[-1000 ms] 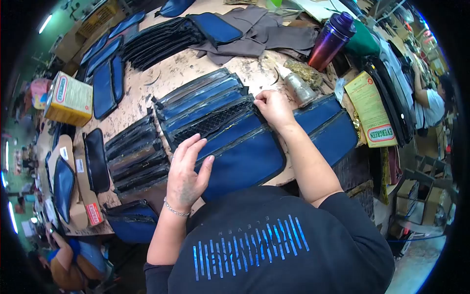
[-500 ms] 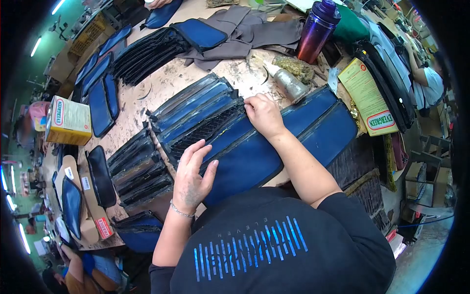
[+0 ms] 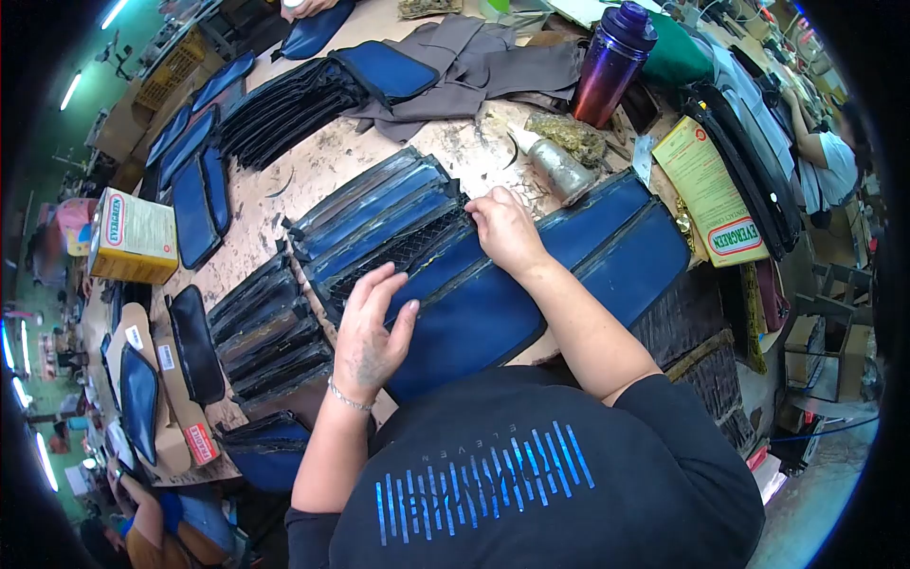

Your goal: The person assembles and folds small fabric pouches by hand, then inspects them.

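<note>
Blue fabric panels with black trim lie in front of me, overlapping in a row with a black mesh strip among them. My right hand has its fingertips pinched on the black edge of a panel, at the mesh strip's right end. My left hand hovers over or rests lightly on the panels' near left part, its fingers apart and holding nothing. Beyond my right hand, a grimy squeeze bottle with a pale nozzle lies tilted. Left of the panels sits a stack of black-edged pieces.
An Evergreen tin stands at the left, and another tin is at the right. A purple metal bottle stands at the back. Dark cloth pieces and a pleated black stack lie across the far side. Other people sit nearby.
My right hand has shifted slightly left and nearer, still pinching the panel's edge. My left hand has moved only slightly.
</note>
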Action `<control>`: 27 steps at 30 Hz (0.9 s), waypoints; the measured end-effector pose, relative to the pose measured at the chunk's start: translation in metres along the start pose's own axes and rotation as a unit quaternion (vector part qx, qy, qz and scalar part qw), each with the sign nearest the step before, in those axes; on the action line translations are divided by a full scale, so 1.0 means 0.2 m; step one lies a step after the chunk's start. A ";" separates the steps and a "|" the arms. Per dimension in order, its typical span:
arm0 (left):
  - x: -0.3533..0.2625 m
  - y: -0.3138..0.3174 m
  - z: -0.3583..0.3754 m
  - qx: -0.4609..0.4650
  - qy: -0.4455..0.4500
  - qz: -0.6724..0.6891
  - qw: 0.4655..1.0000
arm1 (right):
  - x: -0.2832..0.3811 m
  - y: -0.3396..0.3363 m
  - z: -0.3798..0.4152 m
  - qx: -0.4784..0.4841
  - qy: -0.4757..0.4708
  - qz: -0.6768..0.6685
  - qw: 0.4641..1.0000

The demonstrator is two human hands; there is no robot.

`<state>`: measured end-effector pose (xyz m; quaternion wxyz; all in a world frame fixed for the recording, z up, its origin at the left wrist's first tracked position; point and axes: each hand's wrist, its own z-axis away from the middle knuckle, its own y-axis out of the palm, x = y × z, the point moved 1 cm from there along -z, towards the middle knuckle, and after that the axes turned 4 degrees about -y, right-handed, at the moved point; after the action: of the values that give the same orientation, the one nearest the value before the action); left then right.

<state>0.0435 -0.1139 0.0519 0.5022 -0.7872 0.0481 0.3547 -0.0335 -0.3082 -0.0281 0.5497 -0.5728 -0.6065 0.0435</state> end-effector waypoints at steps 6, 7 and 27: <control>-0.04 0.00 -0.10 -0.017 0.028 0.010 0.999 | 0.01 -0.02 0.01 -0.028 -0.094 0.032 0.995; -0.04 0.01 -0.10 -0.017 0.024 0.013 0.999 | 0.01 -0.02 0.01 -0.023 -0.108 0.041 0.993; 0.23 -0.19 0.08 -0.132 -0.078 0.035 0.988 | -0.16 -0.01 -0.22 -0.036 0.090 -0.098 0.990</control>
<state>0.0869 -0.0694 0.0496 0.3832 -0.8146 -0.0107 0.4353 -0.0119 -0.3591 -0.0291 0.5830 -0.5313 -0.6088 -0.0843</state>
